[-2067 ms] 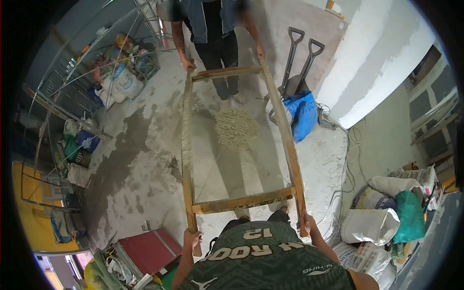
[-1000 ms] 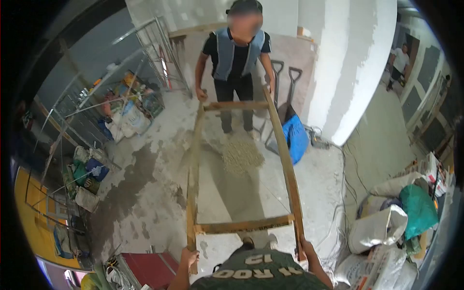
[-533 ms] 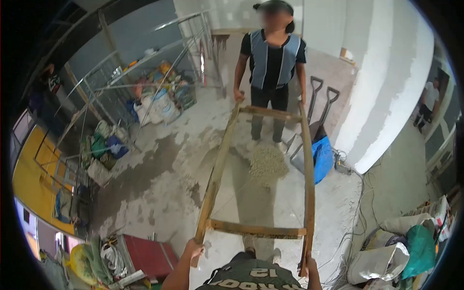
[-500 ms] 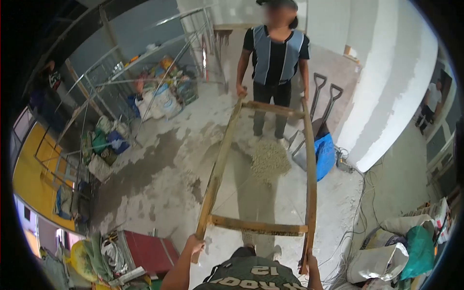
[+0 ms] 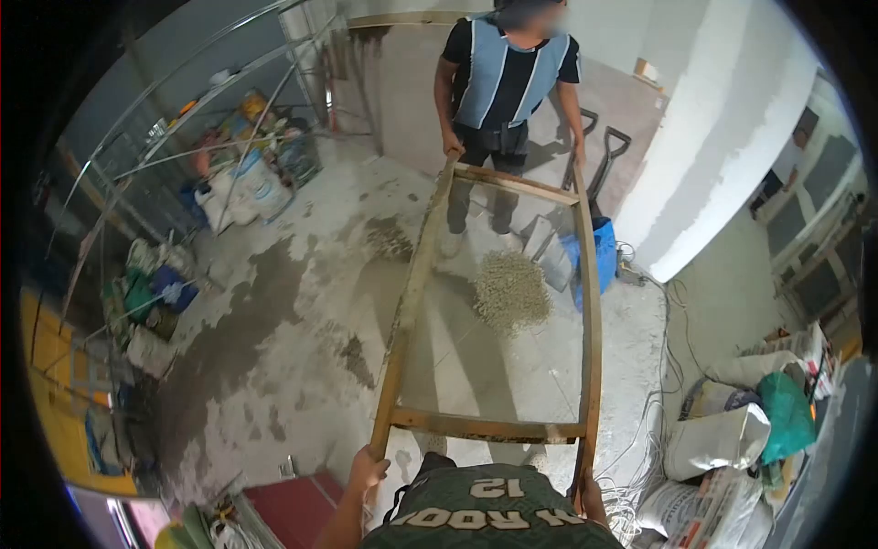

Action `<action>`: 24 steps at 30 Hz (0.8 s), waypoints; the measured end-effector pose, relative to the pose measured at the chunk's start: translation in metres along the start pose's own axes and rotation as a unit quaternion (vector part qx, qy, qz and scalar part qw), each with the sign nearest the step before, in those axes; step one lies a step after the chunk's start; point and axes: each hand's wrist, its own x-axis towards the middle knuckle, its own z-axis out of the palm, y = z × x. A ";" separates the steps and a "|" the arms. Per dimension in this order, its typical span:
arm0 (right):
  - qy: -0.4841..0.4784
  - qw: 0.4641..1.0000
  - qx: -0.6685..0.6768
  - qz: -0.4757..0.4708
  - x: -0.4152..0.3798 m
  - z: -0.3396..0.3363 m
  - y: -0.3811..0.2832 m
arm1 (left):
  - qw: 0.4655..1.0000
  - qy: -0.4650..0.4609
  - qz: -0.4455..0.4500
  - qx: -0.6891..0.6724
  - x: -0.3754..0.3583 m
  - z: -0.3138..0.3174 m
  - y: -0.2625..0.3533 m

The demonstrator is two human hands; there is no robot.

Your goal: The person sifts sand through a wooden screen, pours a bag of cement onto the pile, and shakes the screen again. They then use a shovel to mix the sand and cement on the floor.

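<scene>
Head cam: L hand (image 5: 369,468) wrapped round near end of wooden frame's (image 5: 485,426) L rail; R hand (image 5: 592,499), partly hidden, grips near end of R rail. Frame runs fwd from both hands, near crossbar just beyond grip. Grainy pile (image 5: 512,293) on floor seen thru it. Co-worker (image 5: 508,91) holds far ends; blue bag (image 5: 604,256) by R rail.

One wooden frame (image 5: 410,311) with two crossbars (image 5: 489,426), one grainy heap (image 5: 511,291), two shovel handles (image 5: 603,172), the wearer's two hands (image 5: 368,468).
</scene>
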 end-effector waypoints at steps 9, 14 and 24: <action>0.043 0.998 0.043 -0.011 -0.030 0.113 0.019 | 0.999 -0.031 0.034 0.007 0.089 -0.089 0.017; 0.127 0.991 0.023 -0.018 -0.030 0.147 -0.002 | 0.997 -0.057 0.046 -0.004 0.140 -0.099 0.016; 0.100 0.992 0.075 0.002 -0.014 0.171 -0.019 | 0.998 -0.050 0.046 0.007 0.150 -0.116 0.049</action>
